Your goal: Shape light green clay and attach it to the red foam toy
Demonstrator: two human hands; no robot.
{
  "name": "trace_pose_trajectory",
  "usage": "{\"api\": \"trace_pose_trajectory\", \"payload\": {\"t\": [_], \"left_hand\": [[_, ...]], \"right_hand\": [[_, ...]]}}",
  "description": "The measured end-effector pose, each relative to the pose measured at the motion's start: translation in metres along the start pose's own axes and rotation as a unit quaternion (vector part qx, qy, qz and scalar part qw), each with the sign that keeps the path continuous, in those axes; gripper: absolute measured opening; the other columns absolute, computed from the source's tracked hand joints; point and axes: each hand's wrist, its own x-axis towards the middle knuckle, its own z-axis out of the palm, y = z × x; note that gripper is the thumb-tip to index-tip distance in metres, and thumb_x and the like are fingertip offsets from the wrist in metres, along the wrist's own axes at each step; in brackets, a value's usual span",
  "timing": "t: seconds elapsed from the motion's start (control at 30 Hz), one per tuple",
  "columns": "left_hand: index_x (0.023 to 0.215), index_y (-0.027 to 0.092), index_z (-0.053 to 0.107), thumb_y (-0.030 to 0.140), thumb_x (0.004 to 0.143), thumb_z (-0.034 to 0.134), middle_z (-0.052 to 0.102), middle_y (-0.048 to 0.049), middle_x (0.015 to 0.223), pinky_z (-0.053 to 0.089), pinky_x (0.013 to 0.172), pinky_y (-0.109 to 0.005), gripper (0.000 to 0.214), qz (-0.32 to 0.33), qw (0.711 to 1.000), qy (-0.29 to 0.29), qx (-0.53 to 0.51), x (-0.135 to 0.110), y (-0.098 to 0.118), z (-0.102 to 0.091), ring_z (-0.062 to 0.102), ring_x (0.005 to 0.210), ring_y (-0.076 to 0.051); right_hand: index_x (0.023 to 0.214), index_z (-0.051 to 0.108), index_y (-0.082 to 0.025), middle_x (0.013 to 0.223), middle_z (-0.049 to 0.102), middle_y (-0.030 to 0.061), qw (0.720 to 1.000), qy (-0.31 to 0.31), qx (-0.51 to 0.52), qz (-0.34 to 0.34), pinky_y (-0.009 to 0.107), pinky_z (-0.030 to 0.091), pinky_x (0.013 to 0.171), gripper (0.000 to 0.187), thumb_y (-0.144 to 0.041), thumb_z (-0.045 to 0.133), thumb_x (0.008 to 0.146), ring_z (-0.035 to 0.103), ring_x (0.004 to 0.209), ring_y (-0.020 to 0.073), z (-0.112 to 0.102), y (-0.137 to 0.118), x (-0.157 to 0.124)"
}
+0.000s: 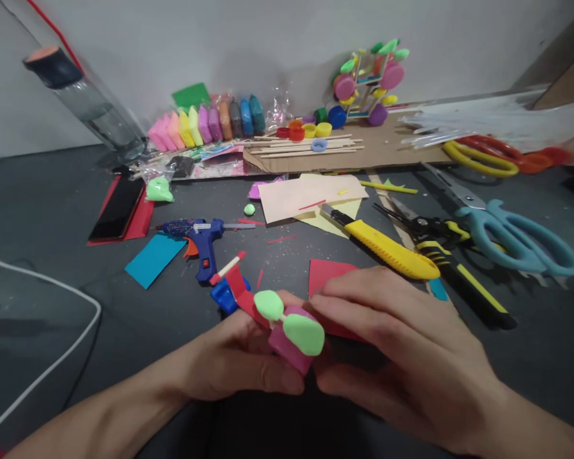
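Note:
Both of my hands hold a small craft piece [287, 335] low in the middle of the view. It is a pink bottle cap with two light green clay blobs on a thin stick, joined to red and blue parts. My left hand [234, 360] grips it from below and the left. My right hand [397, 344] closes on its right side, fingers over a red paper sheet [326, 274]. A blue glue gun [201, 239] lies just beyond my hands.
A yellow utility knife [387, 250], black-yellow pliers [452, 258] and teal scissors [511, 233] lie to the right. Clay packs [210, 121], bottle caps [306, 131], sticks and a colourful cap model [366, 83] stand at the back on cardboard. A phone [119, 207], water bottle [83, 102] and white cable [52, 287] are left.

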Motion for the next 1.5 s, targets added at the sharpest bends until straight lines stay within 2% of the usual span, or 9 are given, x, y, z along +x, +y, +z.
{"api": "trace_pose_trajectory", "payload": {"t": [0.1, 0.2, 0.4, 0.53, 0.7, 0.9, 1.03, 1.2, 1.5], "left_hand": [[0.114, 0.026, 0.066, 0.022, 0.087, 0.078, 0.068, 0.0011, 0.102, 0.049, 0.083, -0.022, 0.03, 0.033, 0.998, 0.04, 0.04, 0.0, 0.003, 0.0, 0.065, 0.095, -0.012], [0.112, 0.025, 0.068, 0.021, 0.09, 0.075, 0.063, -0.0022, 0.123, 0.048, 0.096, -0.026, 0.023, 0.086, 0.977, 0.084, 0.175, 0.0, 0.004, 0.001, 0.061, 0.112, -0.016], [0.121, 0.027, 0.067, 0.023, 0.097, 0.065, 0.063, -0.0062, 0.133, 0.049, 0.105, -0.034, 0.024, 0.126, 0.94, 0.073, 0.309, -0.003, 0.004, 0.002, 0.061, 0.123, -0.021], [0.131, 0.027, 0.061, 0.024, 0.096, 0.067, 0.065, -0.0072, 0.134, 0.051, 0.104, -0.034, 0.036, 0.117, 0.94, 0.092, 0.308, -0.003, 0.005, 0.003, 0.062, 0.122, -0.022], [0.125, 0.029, 0.063, 0.024, 0.094, 0.071, 0.065, -0.0035, 0.132, 0.053, 0.097, -0.031, 0.032, 0.125, 0.94, 0.131, 0.29, -0.003, 0.002, 0.005, 0.064, 0.117, -0.02], [0.128, 0.028, 0.06, 0.021, 0.093, 0.07, 0.067, -0.0067, 0.132, 0.052, 0.102, -0.037, 0.037, 0.18, 0.925, 0.119, 0.313, -0.002, 0.0, 0.003, 0.063, 0.122, -0.024], [0.131, 0.031, 0.059, 0.016, 0.094, 0.068, 0.066, -0.0045, 0.135, 0.05, 0.105, -0.037, 0.041, 0.181, 0.926, 0.108, 0.313, -0.003, 0.002, 0.003, 0.062, 0.125, -0.023], [0.125, 0.031, 0.061, 0.017, 0.094, 0.069, 0.066, -0.0031, 0.133, 0.049, 0.106, -0.036, 0.035, 0.165, 0.933, 0.102, 0.302, -0.002, 0.003, 0.006, 0.062, 0.124, -0.021], [0.125, 0.031, 0.061, 0.015, 0.095, 0.068, 0.064, -0.0014, 0.137, 0.048, 0.107, -0.034, 0.035, 0.155, 0.937, 0.074, 0.303, -0.002, 0.004, 0.007, 0.061, 0.125, -0.019]], "right_hand": [[0.119, 0.065, -0.013, 0.111, 0.072, 0.0122, 1.0, -0.011, 0.015, 0.009, 0.031, 0.061, 0.085, 0.034, -0.041, 0.058, 0.101, 0.071, 0.1, 0.0205, 0.005, 0.001, -0.001], [0.122, 0.062, -0.015, 0.113, 0.071, 0.0122, 1.0, -0.003, 0.012, 0.016, 0.033, 0.061, 0.088, 0.032, -0.038, 0.057, 0.102, 0.07, 0.102, 0.0209, 0.008, 0.0, -0.003], [0.126, 0.061, -0.017, 0.12, 0.067, 0.011, 1.0, 0.022, 0.003, -0.01, 0.035, 0.06, 0.088, 0.028, -0.028, 0.057, 0.101, 0.067, 0.106, 0.0209, 0.011, -0.001, -0.011], [0.127, 0.062, -0.016, 0.125, 0.066, 0.0102, 0.999, 0.019, 0.032, -0.018, 0.034, 0.058, 0.094, 0.028, -0.028, 0.056, 0.102, 0.065, 0.112, 0.0203, 0.011, -0.002, -0.01], [0.123, 0.062, -0.019, 0.123, 0.066, 0.0091, 0.993, 0.013, 0.096, 0.068, 0.032, 0.057, 0.096, 0.029, -0.038, 0.058, 0.102, 0.064, 0.118, 0.0194, 0.004, -0.006, -0.004], [0.113, 0.065, -0.022, 0.125, 0.063, 0.0085, 0.987, 0.012, 0.126, 0.097, 0.033, 0.056, 0.097, 0.02, -0.036, 0.061, 0.101, 0.064, 0.116, 0.0188, 0.005, -0.008, -0.004], [0.113, 0.064, -0.021, 0.124, 0.063, 0.0075, 0.984, 0.012, 0.145, 0.104, 0.032, 0.054, 0.099, 0.017, -0.031, 0.064, 0.099, 0.063, 0.118, 0.0181, 0.008, -0.008, -0.005], [0.125, 0.059, -0.021, 0.132, 0.059, 0.007, 0.975, -0.002, 0.191, 0.111, 0.029, 0.05, 0.107, 0.03, -0.032, 0.067, 0.097, 0.057, 0.129, 0.017, 0.009, -0.009, -0.006], [0.121, 0.059, -0.022, 0.138, 0.056, 0.0066, 0.965, -0.02, 0.226, 0.131, 0.027, 0.049, 0.11, 0.025, -0.026, 0.065, 0.097, 0.053, 0.134, 0.0163, 0.009, -0.011, -0.008]]}}
